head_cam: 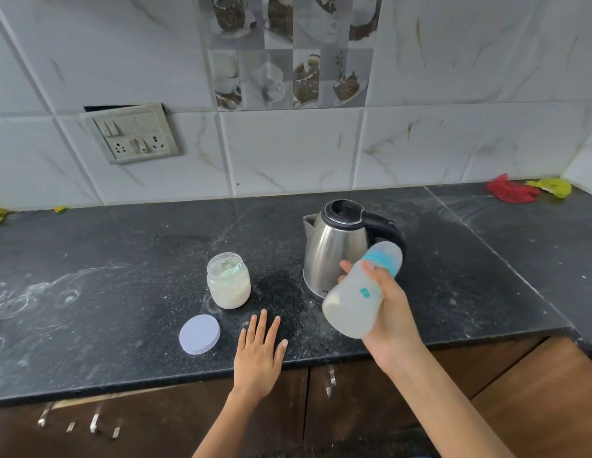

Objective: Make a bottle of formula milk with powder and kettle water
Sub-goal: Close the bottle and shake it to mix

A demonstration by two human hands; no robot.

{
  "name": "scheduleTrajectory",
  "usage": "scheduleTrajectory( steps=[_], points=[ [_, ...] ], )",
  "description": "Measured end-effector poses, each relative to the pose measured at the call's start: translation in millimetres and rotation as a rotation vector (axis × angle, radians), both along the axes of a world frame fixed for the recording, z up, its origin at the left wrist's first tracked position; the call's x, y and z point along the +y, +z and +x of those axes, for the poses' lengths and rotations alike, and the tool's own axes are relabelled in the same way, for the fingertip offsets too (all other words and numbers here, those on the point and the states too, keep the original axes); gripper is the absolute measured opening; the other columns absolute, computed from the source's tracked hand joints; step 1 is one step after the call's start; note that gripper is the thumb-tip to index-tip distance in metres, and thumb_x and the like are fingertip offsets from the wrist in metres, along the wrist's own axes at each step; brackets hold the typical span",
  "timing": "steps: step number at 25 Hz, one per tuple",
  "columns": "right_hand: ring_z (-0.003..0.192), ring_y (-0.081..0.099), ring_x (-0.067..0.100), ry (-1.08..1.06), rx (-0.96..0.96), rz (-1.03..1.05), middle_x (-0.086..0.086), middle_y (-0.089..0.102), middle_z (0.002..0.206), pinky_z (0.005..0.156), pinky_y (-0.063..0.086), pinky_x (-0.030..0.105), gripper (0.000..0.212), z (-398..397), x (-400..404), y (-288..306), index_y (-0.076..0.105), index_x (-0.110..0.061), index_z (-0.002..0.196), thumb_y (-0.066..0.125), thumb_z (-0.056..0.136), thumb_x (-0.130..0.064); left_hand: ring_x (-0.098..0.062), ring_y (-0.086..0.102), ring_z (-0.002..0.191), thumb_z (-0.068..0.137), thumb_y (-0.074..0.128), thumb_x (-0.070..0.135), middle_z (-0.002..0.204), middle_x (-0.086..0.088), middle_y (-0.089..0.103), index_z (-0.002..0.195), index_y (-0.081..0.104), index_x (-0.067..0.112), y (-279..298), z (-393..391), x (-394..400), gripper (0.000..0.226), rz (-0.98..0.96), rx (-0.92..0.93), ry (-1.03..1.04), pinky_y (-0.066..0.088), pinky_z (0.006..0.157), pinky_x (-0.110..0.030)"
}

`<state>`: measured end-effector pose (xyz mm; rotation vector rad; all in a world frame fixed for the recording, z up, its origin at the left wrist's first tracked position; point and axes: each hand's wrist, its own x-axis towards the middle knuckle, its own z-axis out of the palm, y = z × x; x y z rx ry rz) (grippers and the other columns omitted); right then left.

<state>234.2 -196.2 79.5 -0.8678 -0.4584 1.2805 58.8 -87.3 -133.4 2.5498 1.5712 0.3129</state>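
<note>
My right hand (388, 312) grips a capped baby bottle (359, 297), tilted in the air with its blue collar and clear cap pointing up and right; pale milky liquid fills its lower part. Behind it on the black counter (122, 276) stands a steel kettle (334, 246), lid shut, spout to the left, black handle to the right. An open glass jar of white powder (229, 280) stands left of the kettle. The jar's round pale lid (199, 334) lies flat in front of it. My left hand (259, 350) rests flat on the counter edge, fingers spread, holding nothing.
The counter carries white powder smears, mostly at the left. A red cloth (511, 190) and a yellow cloth (552, 186) lie in the far right corner. A switch and socket plate (132, 133) hangs on the tiled wall. Brown cabinet doors (354, 401) run below the counter.
</note>
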Motion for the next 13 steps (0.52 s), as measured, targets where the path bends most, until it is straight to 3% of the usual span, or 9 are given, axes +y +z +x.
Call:
scheduleTrajectory(
  steps=[4,7,9,10,11,13],
  points=[
    [0.091,0.072,0.026,0.061,0.131,-0.164,0.012,0.069,0.103,0.080,0.055,0.042,0.040,0.0,-2.4,-12.9,0.056,-0.020,0.116,0.066,0.079,-0.027,-0.029,0.034,0.137,0.097,0.008,0.053,0.149,-0.008,0.037,0.140,0.041,0.023,0.1,-0.2,-0.1,0.062,-0.021,0.013,-0.003,0.009,0.108,-0.038],
    [0.102,0.067,0.027,0.130,-0.047,-0.218,0.011,0.065,0.113,0.078,0.058,0.044,0.056,2.5,-6.4,-17.3,0.041,-0.021,0.138,0.063,0.087,-0.014,-0.030,0.037,0.135,0.097,0.008,0.053,0.147,-0.008,0.040,0.138,0.044,0.023,0.2,1.1,1.3,0.062,-0.004,0.019,-0.002,0.011,0.107,-0.039],
    [0.107,0.066,0.025,0.105,-0.219,-0.128,0.007,0.061,0.122,0.079,0.059,0.047,0.091,9.7,-0.8,-10.4,0.020,-0.039,0.147,0.071,0.077,-0.009,-0.030,0.036,0.135,0.097,0.008,0.053,0.147,-0.008,0.039,0.138,0.043,0.023,-1.8,0.7,0.7,0.062,0.001,0.002,-0.005,0.011,0.108,-0.038],
    [0.108,0.066,0.026,0.035,-0.220,-0.054,0.006,0.059,0.125,0.079,0.059,0.049,0.099,12.7,4.8,-7.8,0.016,-0.046,0.146,0.072,0.073,-0.009,-0.029,0.034,0.136,0.097,0.008,0.053,0.149,-0.007,0.037,0.139,0.042,0.023,-2.0,0.5,0.6,0.061,0.006,-0.009,-0.003,0.012,0.110,-0.037],
    [0.109,0.064,0.027,-0.066,-0.167,0.001,0.006,0.057,0.126,0.077,0.059,0.052,0.097,12.8,8.9,-5.5,0.020,-0.049,0.144,0.071,0.072,-0.009,-0.029,0.032,0.138,0.097,0.009,0.052,0.150,-0.007,0.034,0.140,0.040,0.024,-1.2,0.8,0.7,0.061,0.012,-0.019,0.000,0.012,0.112,-0.038],
    [0.111,0.063,0.030,-0.073,-0.123,0.046,0.008,0.054,0.129,0.074,0.059,0.055,0.086,1.4,11.3,-6.7,0.030,-0.049,0.138,0.074,0.074,-0.012,-0.029,0.032,0.137,0.097,0.009,0.051,0.149,-0.007,0.035,0.141,0.039,0.023,-1.8,1.1,1.1,0.060,0.012,-0.026,0.001,0.012,0.112,-0.037]
  ],
)
